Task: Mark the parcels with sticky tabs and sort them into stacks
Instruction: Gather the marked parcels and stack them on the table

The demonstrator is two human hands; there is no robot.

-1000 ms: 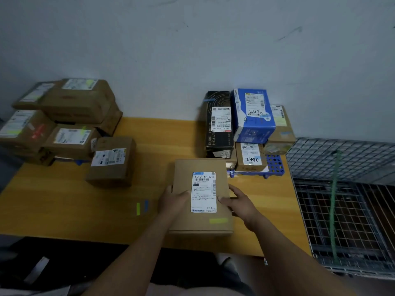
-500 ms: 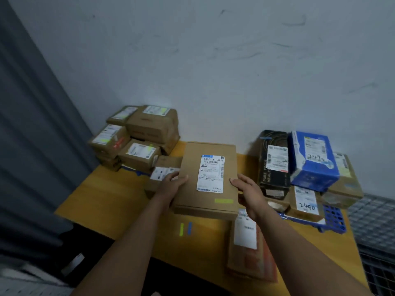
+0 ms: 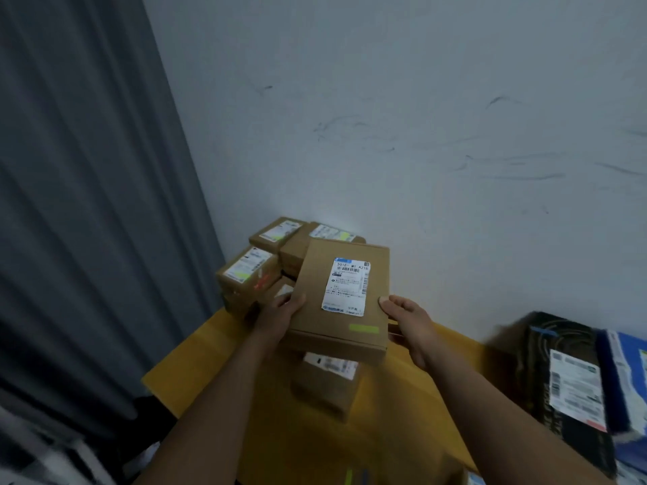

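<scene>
Already green-tabbed, the flat brown cardboard parcel [image 3: 341,299] hangs over the yellow bench [image 3: 206,358], gripped by the left hand [image 3: 280,315] and right hand [image 3: 408,320]; setting it on the far brown stack [image 3: 245,271] seemingly remains.

arms extended; left hand [image 3: 280,315], right hand [image 3: 409,322] grip parcel [image 3: 315,285] edges, thumbs atop

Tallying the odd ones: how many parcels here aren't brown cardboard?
2. The black parcel stands at the far right; the blue parcel is beside it on its right, cut off by the frame edge. More may lie out of view.
</scene>
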